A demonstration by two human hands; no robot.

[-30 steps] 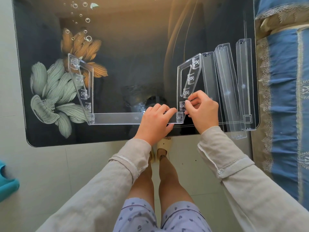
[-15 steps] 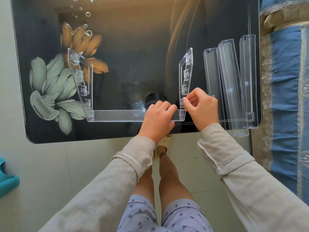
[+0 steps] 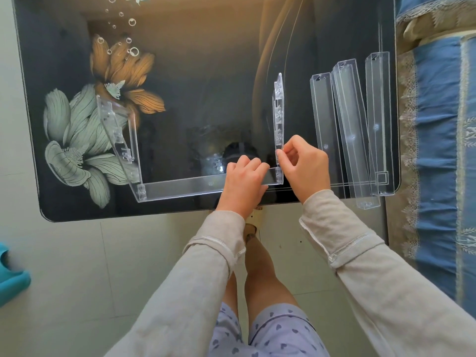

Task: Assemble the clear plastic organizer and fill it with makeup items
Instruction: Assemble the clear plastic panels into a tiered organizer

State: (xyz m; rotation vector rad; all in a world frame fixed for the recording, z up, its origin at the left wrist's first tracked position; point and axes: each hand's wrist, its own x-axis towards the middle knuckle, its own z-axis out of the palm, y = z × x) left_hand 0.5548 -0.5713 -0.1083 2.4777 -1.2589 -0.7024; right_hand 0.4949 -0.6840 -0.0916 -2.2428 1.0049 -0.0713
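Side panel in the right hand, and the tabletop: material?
Side panel: likely rigid clear plastic, glossy; the surface behind shows through it and its moulded clips catch light. Tabletop: looks like dark glass, high gloss, flowers printed on; it mirrors the room, though lacquered board can't be ruled out.

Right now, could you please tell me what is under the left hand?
The left hand holds the clear front strip, near its joint with the right side panel. The part of the strip beneath the palm is covered.
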